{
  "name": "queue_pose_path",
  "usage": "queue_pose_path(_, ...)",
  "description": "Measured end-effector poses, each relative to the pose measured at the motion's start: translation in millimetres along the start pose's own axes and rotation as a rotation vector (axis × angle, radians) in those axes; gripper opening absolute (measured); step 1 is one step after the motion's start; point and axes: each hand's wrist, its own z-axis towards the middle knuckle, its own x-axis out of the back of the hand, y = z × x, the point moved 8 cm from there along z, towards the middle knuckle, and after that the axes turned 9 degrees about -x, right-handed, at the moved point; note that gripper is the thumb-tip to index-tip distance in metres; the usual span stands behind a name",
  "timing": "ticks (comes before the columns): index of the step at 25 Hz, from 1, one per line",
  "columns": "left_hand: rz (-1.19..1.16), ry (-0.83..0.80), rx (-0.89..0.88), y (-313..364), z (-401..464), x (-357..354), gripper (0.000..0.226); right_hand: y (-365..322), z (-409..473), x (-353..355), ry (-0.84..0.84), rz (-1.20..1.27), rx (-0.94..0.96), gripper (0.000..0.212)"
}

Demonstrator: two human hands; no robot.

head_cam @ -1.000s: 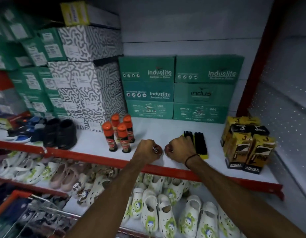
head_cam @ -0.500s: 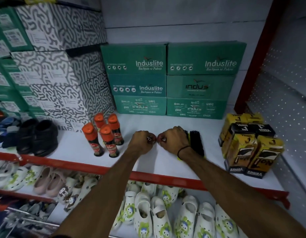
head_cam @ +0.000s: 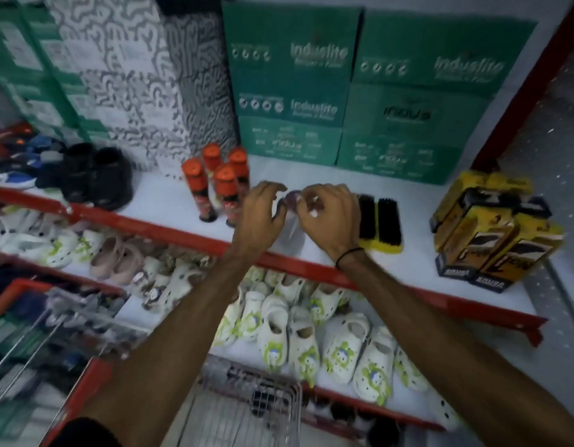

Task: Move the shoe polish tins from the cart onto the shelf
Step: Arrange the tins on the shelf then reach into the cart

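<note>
Both my hands hover low over the white shelf (head_cam: 417,259) with its red front edge, between the bottles and the brushes. My left hand (head_cam: 263,217) has its fingers spread and curved, with bare shelf showing between them. My right hand (head_cam: 330,214) is curled around a small dark reddish shoe polish tin (head_cam: 292,197), which peeks out blurred between the two hands. The tin's lower side is hidden, so I cannot tell whether it rests on the shelf. The wire cart (head_cam: 247,411) with a red frame sits below my arms.
Orange-capped bottles (head_cam: 221,188) stand just left of my hands and black brushes (head_cam: 379,221) just right. Yellow boxes (head_cam: 492,230) fill the right end, green boxes (head_cam: 343,91) the back, black shoes (head_cam: 98,175) the left. White clogs (head_cam: 295,333) cover the lower shelf.
My left hand has gone from a closed fist to spread fingers. The hands stay close together above the same spot on the shelf. The view has tilted down, showing the cart.
</note>
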Motion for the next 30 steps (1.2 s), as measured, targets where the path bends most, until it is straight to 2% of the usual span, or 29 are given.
queue_pose_path(3, -0.014, 0.283, 0.037, 5, -83, 61, 0.012, -51, -73, 1, 0.101, 0.144, 0.238, 0.010)
queue_pose_path(4, 0.009, 0.322, 0.079, -5, -120, 73, 0.010, -65, -104, -8, 0.067, 0.189, 0.305, 0.011)
queue_pose_path(6, 0.050, 0.342, 0.207, -31, -186, 81, 0.008, -83, -163, -36, -0.072, 0.252, 0.404, 0.013)
queue_pose_path(8, 0.072, 0.255, 0.354, -64, -259, 71, 0.011, -85, -229, -81, -0.281, 0.266, 0.458, 0.017)
queue_pose_path(11, 0.141, -0.078, 0.567, -113, -384, 19, 0.029, -51, -331, -160, -0.670, 0.148, 0.437, 0.018)
queue_pose_path(13, 0.124, -0.376, 0.765, -137, -479, -26, 0.039, -5, -408, -217, -1.049, -0.100, 0.374, 0.028)
queue_pose_path(15, 0.060, -0.722, 0.954, -142, -561, -70, 0.037, 49, -481, -252, -1.408, -0.423, 0.355, 0.049)
queue_pose_path(17, -0.065, -1.003, 1.164, -132, -628, -110, 0.049, 87, -533, -272, -1.591, -0.625, 0.402, 0.065)
queue_pose_path(18, -0.136, -1.054, 1.291, -127, -655, -127, 0.054, 103, -556, -281, -1.651, -0.689, 0.418, 0.067)
queue_pose_path(19, -0.143, -1.082, 1.355, -125, -672, -142, 0.060, 112, -572, -290, -1.675, -0.712, 0.417, 0.065)
queue_pose_path(22, -0.081, -1.198, 1.357, -118, -706, -184, 0.109, 130, -608, -310, -1.696, -0.740, 0.415, 0.053)
queue_pose_path(23, -0.061, -1.184, 1.377, -116, -713, -190, 0.109, 136, -615, -312, -1.702, -0.745, 0.404, 0.050)
queue_pose_path(25, 0.039, -1.096, 1.327, -124, -716, -197, 0.077, 146, -620, -314, -1.699, -0.717, 0.358, 0.047)
queue_pose_path(26, 0.089, -1.084, 1.271, -128, -713, -199, 0.070, 148, -620, -314, -1.696, -0.686, 0.343, 0.048)
queue_pose_path(28, 0.132, -1.125, 1.190, -130, -712, -196, 0.084, 143, -615, -313, -1.703, -0.649, 0.364, 0.052)
queue_pose_path(30, 0.100, -1.140, 1.210, -135, -705, -182, 0.099, 135, -604, -312, -1.712, -0.638, 0.346, 0.056)
